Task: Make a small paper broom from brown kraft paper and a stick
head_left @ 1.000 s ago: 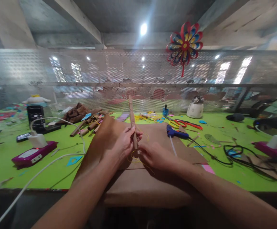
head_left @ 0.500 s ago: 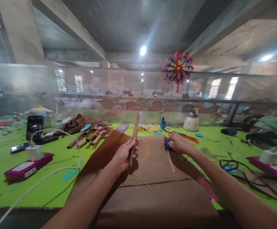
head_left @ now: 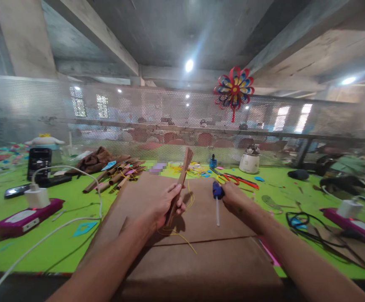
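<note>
My left hand (head_left: 171, 203) is closed around a narrow brown pleated paper bundle (head_left: 185, 163), which stands up with its top leaning right and its folded edges slightly fanned. A yellow string (head_left: 182, 239) lies on the paper below that hand, and another loop shows just right of it. My right hand (head_left: 231, 195) grips a blue hot glue gun (head_left: 217, 189); a whitish glue stick (head_left: 218, 214) pokes out of it toward me. The gun is apart from the bundle. Beneath both hands spreads a large brown paper sheet (head_left: 207, 260) with a crosswise crease or edge.
Rolled brown paper pieces (head_left: 116, 174) tied with yellow string lie at left. Orange-handled scissors (head_left: 248, 183) sit beyond my right hand, near a white jar (head_left: 249, 162). Purple power strips (head_left: 28, 218) with cables flank the sheet. A perforated screen (head_left: 170, 113) stands behind.
The paper bundle has tipped to the right and shows its pleats more. The glue gun has shifted slightly left with my right hand. The sheet's dark left part now looks flatter and lighter.
</note>
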Demonstrator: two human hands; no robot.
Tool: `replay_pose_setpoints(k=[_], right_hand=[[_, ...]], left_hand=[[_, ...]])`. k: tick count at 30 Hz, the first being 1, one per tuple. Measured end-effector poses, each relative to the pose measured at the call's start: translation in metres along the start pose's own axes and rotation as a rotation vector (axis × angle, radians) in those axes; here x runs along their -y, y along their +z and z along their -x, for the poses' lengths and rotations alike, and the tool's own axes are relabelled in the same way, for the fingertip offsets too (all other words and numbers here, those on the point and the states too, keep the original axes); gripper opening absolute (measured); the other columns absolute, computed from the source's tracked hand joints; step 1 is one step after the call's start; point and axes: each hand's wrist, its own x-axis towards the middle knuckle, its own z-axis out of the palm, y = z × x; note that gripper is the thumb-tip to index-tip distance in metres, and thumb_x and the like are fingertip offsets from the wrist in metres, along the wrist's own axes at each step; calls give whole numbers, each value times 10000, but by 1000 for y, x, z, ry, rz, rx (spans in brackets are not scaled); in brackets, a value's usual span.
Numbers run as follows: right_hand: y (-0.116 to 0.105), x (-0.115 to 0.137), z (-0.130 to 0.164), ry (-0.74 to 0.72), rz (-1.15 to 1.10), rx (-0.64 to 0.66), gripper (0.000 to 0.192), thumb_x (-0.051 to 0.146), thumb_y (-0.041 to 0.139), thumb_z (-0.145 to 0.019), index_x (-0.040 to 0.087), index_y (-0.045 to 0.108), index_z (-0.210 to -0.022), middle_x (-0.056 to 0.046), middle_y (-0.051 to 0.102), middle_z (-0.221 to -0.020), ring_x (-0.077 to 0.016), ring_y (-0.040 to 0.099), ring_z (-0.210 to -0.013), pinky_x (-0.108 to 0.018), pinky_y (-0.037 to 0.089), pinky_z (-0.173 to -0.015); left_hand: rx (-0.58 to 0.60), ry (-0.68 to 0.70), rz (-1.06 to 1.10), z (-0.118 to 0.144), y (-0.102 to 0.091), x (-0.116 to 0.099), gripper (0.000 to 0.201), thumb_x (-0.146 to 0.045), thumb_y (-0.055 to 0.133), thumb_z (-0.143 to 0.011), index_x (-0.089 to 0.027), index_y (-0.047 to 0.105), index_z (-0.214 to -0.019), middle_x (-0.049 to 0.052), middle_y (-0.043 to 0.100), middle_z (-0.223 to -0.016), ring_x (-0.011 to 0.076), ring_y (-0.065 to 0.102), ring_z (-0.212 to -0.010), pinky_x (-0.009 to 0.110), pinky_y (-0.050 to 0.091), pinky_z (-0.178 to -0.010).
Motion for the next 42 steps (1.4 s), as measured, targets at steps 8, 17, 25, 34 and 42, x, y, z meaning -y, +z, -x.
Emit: replay_pose_setpoints(k=[8, 17, 25, 34, 42], right_hand=[[-46, 5, 8, 102, -261, -146, 306, 327, 463, -839, 108, 660, -923, -119, 687, -868, -223, 623, -779, -282, 438, -644], [-64, 57, 43, -169, -826, -2, 509, 557, 395, -880, 156, 671, -733, -77, 682, -782, -161, 584, -658, -263, 419, -561], [-58, 58, 40, -199, -713, -119, 518, 544, 369, -897, 162, 643, -681, -67, 667, -731, -164, 572, -676, -280, 426, -630], [-55, 59, 41, -205, -704, -122, 519, 543, 391, -885, 155, 635, -642, -63, 645, -678, -167, 560, -646, -288, 431, -635], [-51, 57, 41, -246, -641, -114, 537, 534, 392, -882, 153, 628, -587, -53, 593, -651, -146, 509, -624, -265, 394, -603]], left_hand=[[-24, -16, 93, -4, -5, -2, 170, -251, 520, -856, -120, 558, -957, -11, 514, -587, 63, 448, -464, 172, 300, -427], [-17, -48, 121, -3, -3, 1, 214, -308, 418, -912, -150, 519, -1014, -20, 484, -598, 59, 437, -438, 152, 306, -413], [19, -126, 152, -3, -2, 6, 183, -335, 429, -906, -161, 470, -864, -23, 481, -582, 53, 422, -420, 143, 307, -402], [8, -90, 125, -2, -3, 5, 173, -352, 455, -896, -181, 463, -922, -29, 493, -590, 54, 435, -433, 142, 328, -418], [-5, -87, 153, -6, -4, 10, 221, -391, 490, -874, -170, 483, -878, -27, 495, -571, 53, 422, -425, 149, 315, -401]])
